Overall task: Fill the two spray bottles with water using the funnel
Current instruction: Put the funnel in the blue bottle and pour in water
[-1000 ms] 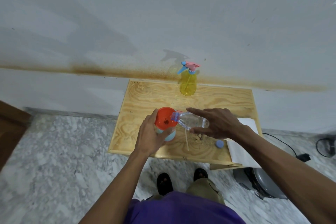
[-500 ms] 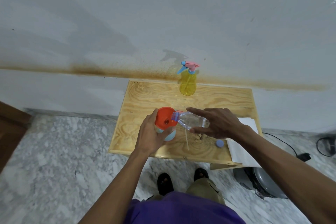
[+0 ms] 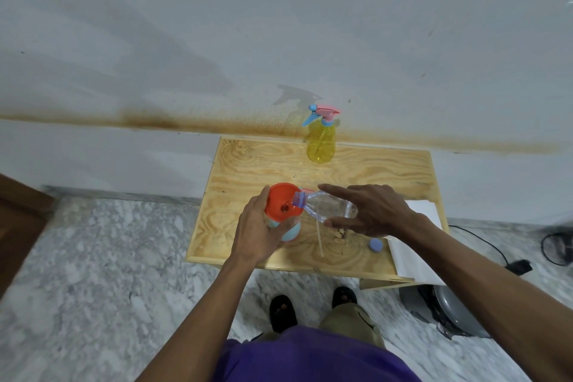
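The orange funnel [image 3: 282, 205] sits in the neck of a pale blue bottle [image 3: 290, 231] standing near the front edge of the wooden tabletop [image 3: 254, 164]. The left hand [image 3: 259, 232] wraps this bottle just under the funnel, thumb along the funnel's left rim and fingers [image 3: 286, 223] curled round the front of the bottle, hiding most of its body. To the funnel's right, the right hand [image 3: 373, 211] holds a clear plastic water bottle [image 3: 325, 206] tipped nearly flat, its open blue-ringed mouth lying over the funnel's bowl; thumb below and fingers above pinch the bottle's rear half, the index finger stretched straight along its top. Whether water is running cannot be made out.

Behind the funnel, close to the stained wall, the yellow spray bottle [image 3: 321, 146] stands upright with its pink and blue trigger head on. Just right of the funnel a thin stick-like tube [image 3: 319, 239] lies on the wood under the clear bottle, and farther right a small blue cap [image 3: 375, 245] rests beside a white sheet [image 3: 412, 260] that overhangs the tabletop's right corner.
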### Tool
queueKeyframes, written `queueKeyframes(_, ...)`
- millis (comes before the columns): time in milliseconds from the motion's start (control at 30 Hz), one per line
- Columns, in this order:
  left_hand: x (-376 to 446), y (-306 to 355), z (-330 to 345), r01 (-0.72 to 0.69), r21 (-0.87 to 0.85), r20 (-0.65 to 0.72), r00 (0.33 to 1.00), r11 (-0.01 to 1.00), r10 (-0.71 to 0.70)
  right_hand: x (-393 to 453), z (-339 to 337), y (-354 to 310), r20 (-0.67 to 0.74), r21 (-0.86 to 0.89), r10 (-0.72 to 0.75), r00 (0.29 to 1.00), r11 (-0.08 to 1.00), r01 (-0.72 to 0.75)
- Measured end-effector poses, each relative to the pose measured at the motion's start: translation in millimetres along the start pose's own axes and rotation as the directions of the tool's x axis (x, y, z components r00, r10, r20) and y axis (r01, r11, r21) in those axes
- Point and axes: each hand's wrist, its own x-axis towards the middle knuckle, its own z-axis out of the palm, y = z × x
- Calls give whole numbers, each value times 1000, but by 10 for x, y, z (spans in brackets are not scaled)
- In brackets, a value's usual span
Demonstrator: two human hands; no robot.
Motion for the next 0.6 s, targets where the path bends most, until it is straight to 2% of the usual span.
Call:
queueKeyframes(200,-3,9,-10,10,-4,13,1000,1000,-10,-1,95,32,-28,25,-8,1000,1000,9)
queueKeyframes(367,3,-3,-17,19,9,11,1000,1000,-19,-73,230,0,-60,173,43,997,984,-32)
queueKeyframes(500,-1,4,-32,4,20,3,1000,1000,-5,-126,393,-86,-204,394,192,960,914,-99)
queueKeyframes(600,-1,-1,-31,-4,40,-14,1000,999,5,-160,500,-109,-246,618,392,887,768,-168)
